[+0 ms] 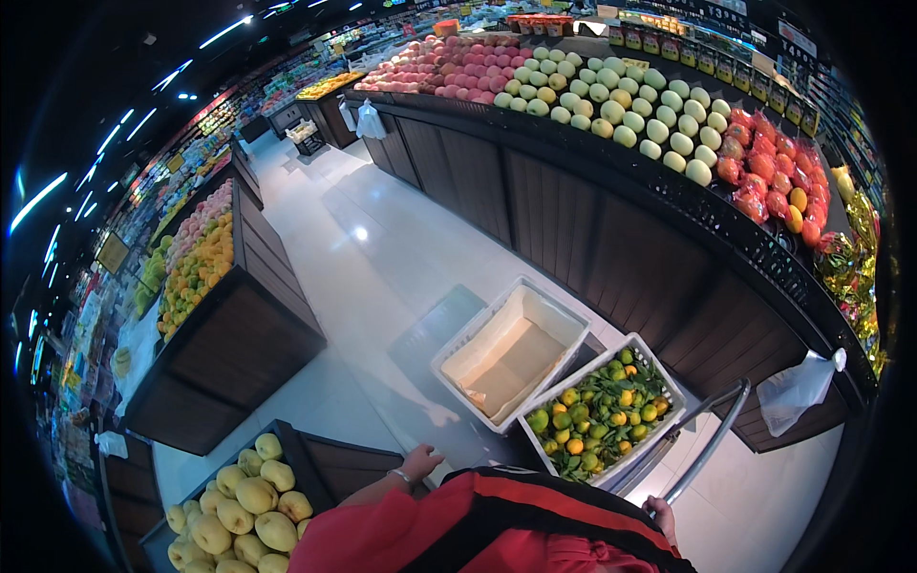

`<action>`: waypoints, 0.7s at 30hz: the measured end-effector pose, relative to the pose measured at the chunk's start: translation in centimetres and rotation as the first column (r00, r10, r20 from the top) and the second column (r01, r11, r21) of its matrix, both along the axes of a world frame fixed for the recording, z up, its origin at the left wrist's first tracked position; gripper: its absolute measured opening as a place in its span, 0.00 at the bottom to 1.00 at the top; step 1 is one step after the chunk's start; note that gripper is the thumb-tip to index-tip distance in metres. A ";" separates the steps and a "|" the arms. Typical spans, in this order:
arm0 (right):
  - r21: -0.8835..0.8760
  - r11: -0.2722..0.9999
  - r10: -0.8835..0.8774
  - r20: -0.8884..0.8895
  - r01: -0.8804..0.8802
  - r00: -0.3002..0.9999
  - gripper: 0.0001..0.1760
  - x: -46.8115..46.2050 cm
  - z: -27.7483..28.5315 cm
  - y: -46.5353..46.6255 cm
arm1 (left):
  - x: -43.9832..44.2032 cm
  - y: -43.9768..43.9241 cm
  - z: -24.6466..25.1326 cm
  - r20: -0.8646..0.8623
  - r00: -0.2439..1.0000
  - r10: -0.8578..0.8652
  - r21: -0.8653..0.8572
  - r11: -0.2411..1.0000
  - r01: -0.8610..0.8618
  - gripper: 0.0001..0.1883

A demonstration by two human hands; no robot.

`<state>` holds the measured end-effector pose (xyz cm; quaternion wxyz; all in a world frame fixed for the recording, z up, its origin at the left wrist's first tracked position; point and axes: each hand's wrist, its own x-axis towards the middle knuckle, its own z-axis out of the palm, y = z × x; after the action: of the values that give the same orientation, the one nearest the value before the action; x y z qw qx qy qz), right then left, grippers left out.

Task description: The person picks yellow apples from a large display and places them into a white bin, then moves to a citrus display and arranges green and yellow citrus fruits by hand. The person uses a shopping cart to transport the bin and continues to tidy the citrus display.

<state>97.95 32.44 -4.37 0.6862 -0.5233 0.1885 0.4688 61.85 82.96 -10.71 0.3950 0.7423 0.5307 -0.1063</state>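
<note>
My right hand (pixel 660 517) grips the metal push handle (pixel 716 437) of a cart at the lower right. My left hand (pixel 421 463) hangs in the air with its fingers apart and holds nothing; a bracelet circles the wrist. On the cart sits a white plastic crate (pixel 550 469) filled with green and orange citrus fruits (pixel 598 422) and leaves. Beside it, farther from me, stands a second white plastic crate (pixel 458 349) with a brown liner (pixel 510 365), its bottom exposed. The cart's deck is mostly hidden under the crates.
A long dark display stand (pixel 573 208) on the right carries pale green fruits (pixel 615 111) and wrapped red fruits (pixel 770 161). Yellow pears (pixel 233 516) fill a stand close by my left arm. Another stand (pixel 236 336) borders the tiled aisle (pixel 329 222). Plastic bags (pixel 799 394) hang at the right stand.
</note>
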 end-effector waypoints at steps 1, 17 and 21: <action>-0.013 1.000 0.021 0.004 -0.021 1.000 0.13 0.7 0.3 2.6 | -0.8 0.5 -0.4 -0.013 0.999 0.034 -0.008 0.999 -0.034 0.36; -0.006 0.991 -0.130 -0.146 0.131 0.981 0.17 4.5 2.4 44.7 | -9.1 4.8 3.5 0.038 0.921 0.387 0.118 0.914 -0.389 0.29; 0.117 0.992 -0.029 -0.185 0.051 0.982 0.15 5.0 2.4 52.2 | -3.8 9.1 4.3 0.192 0.915 0.355 -0.012 0.933 -0.360 0.26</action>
<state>102.99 84.67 -1.98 0.7058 -0.4314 0.2324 0.5116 58.01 92.06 -6.44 0.4479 0.6442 0.6183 0.0456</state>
